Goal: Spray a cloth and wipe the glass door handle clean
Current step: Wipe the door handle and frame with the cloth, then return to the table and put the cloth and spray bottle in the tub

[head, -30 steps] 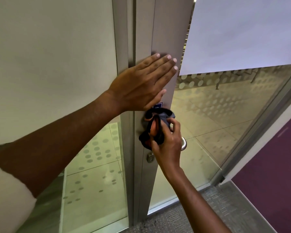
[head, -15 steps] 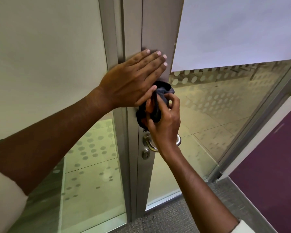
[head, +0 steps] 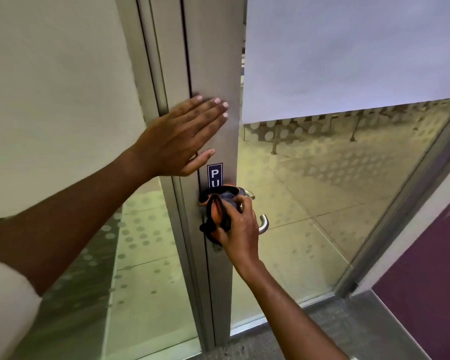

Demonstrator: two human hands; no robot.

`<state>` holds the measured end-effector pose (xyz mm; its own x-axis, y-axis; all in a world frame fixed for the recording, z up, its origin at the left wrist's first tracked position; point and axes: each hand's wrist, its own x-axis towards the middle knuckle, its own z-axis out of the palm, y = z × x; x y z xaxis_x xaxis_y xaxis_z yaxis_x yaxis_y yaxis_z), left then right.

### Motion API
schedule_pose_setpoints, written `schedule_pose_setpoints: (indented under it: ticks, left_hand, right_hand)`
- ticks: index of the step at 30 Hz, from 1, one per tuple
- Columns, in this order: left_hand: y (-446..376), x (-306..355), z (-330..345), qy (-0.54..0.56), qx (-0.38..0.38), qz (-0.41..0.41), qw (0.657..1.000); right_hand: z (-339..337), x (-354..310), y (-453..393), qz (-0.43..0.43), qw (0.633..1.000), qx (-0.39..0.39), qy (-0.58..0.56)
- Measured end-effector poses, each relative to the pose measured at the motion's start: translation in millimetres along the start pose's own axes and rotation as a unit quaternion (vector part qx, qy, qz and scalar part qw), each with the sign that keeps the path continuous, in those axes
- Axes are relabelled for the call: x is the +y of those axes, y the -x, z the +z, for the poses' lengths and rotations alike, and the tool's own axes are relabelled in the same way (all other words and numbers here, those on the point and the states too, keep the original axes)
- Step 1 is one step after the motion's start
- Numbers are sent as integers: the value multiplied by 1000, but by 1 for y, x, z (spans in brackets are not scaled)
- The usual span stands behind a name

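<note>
My right hand (head: 238, 229) grips a bunched dark grey and orange cloth (head: 220, 206) and presses it against the base of the metal lever handle (head: 263, 223) on the glass door. Only the handle's curved tip shows past my fingers. My left hand (head: 185, 136) lies flat with fingers spread on the grey metal door stile (head: 213, 61), above the handle and holding nothing. A small blue sign (head: 215, 175) on the stile reads "PU", its lower part covered by the cloth.
The glass door panel (head: 322, 203) carries a frosted white band on top and a dotted pattern below. A fixed glass pane (head: 140, 255) stands to the left. Grey carpet (head: 322, 333) lies underfoot, and a purple wall (head: 431, 268) rises at the right.
My right hand went up the stile with the cloth to just under my left hand, then came back down onto the handle, uncovering the blue sign. My left hand stayed flat on the stile.
</note>
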<state>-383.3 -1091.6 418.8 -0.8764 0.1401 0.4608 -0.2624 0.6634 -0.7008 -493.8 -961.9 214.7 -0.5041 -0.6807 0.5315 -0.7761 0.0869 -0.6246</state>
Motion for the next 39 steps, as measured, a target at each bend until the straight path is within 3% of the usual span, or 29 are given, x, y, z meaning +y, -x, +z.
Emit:
schedule_pose_setpoints:
  ticks: [3, 7, 9, 12, 16, 27, 32, 39]
  left_hand:
    - [0, 6, -9, 45, -20, -25, 998]
    - [0, 29, -20, 116, -33, -113, 986]
    - [3, 50, -25, 159, -44, -180, 970]
    - [7, 93, -36, 225, -55, -262, 937]
    - [12, 154, -53, 314, -61, -352, 880]
    - [26, 321, -129, 396, -75, -498, 768]
    - [30, 365, -169, 427, -63, -539, 723]
    - [46, 408, -232, 451, -32, -605, 655]
  right_hand:
    - [-22, 2, -6, 39, 995, -18, -95]
    - [-68, 6, -7, 104, 972, 14, -211]
    - [-94, 10, -1, 163, 933, 9, -322]
    - [-137, 24, 12, 246, 842, 5, -480]
    - [-181, 49, 30, 317, 745, 10, -587]
    - [-258, 104, 107, 390, 608, -69, -688]
    - [-280, 102, 147, 393, 581, -90, -707]
    - [-307, 93, 207, 399, 595, -100, -690]
